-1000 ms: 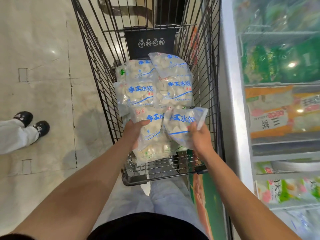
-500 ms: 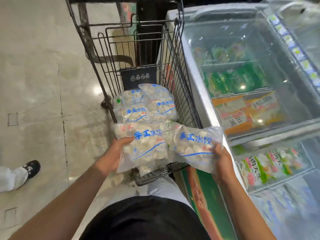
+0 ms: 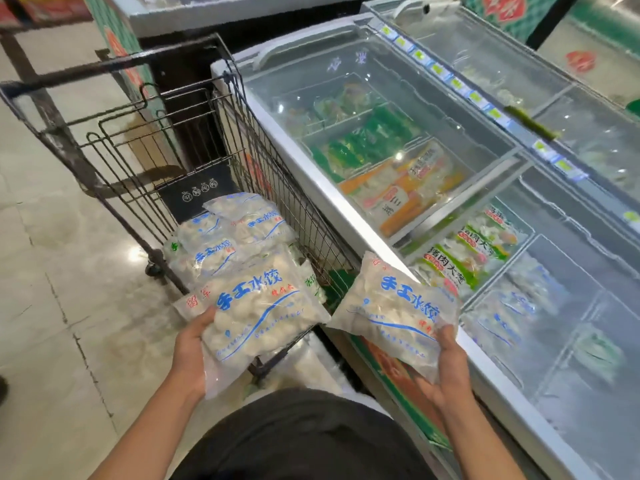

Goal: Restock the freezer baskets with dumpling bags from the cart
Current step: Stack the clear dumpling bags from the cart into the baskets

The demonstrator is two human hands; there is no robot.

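Note:
My left hand grips a clear dumpling bag with blue print, held above the near end of the wire cart. My right hand holds a second dumpling bag over the white front rim of the chest freezer. Several more dumpling bags lie piled in the cart. Under the freezer's glass lids, baskets hold packaged food, among them similar blue-printed bags at the near right.
The cart stands tight against the freezer's left side. Green packs and orange packs fill the farther baskets. A second freezer runs behind, with price tags along its rail. Tiled floor spreads to the left.
Both hands have lifted their bags out of the cart. The right bag has swung right to the freezer's front rim. My view has turned toward the freezer.

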